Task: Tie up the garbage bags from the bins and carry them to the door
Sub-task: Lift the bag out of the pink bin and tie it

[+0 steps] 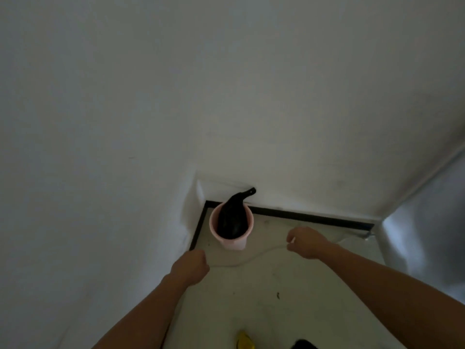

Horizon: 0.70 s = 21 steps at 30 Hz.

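Dimly lit and slightly blurred; no writing legible. Cut off at the bottom edge: a yellow object [244, 340] and a dark object [303, 345], neither identifiable. Left hand [191, 267] fisted, fingertips hidden. Right hand [305, 242] fingers curled, tips pinching. Thin white string [239, 262] sags between both grips. Just beyond the fingers, between the hands: pink bin [232, 244] in the wall corner, holding a black bag [231, 220], neck gathered into a tail tilted toward the wall.

A pink bin [231, 241] stands upright in the far corner of the pale, scuffed floor [289, 285].
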### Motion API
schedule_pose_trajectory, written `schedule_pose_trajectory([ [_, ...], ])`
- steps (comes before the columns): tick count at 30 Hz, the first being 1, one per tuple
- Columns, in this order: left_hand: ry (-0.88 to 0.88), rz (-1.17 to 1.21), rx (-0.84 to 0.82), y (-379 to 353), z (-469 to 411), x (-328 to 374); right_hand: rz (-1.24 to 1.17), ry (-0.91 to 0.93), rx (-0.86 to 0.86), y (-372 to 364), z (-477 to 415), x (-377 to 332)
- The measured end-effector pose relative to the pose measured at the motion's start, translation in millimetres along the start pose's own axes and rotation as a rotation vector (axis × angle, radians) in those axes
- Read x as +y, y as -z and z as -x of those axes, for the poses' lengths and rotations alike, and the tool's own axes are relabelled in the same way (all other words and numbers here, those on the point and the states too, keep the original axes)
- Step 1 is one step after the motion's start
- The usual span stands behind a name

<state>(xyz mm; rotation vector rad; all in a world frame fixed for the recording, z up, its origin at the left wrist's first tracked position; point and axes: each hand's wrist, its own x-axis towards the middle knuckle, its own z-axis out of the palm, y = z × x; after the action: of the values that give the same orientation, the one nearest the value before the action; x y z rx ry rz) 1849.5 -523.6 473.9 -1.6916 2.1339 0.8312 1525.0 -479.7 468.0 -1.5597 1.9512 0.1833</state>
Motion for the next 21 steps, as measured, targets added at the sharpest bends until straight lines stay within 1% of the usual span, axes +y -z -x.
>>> schedule_pose_trajectory([
  [5,-0.023,0.045,0.019,47,-86,10,-0.002,-0.028,-0.029,43,-83,-4],
  [9,-0.006,0.062,-0.021,64,-158,12,0.021,0.003,-0.113,61,-173,-4],
  [12,0.041,0.110,-0.037,65,-204,8,0.040,0.035,-0.160,66,-241,-7],
  [14,0.073,0.120,-0.078,63,-245,1,0.076,0.048,-0.212,69,-297,-8],
  [17,0.096,0.153,-0.111,60,-288,-2,0.116,0.054,-0.257,71,-354,-10],
  [21,0.200,0.299,-0.116,38,-351,-7,0.142,0.053,-0.271,57,-434,-16],
])
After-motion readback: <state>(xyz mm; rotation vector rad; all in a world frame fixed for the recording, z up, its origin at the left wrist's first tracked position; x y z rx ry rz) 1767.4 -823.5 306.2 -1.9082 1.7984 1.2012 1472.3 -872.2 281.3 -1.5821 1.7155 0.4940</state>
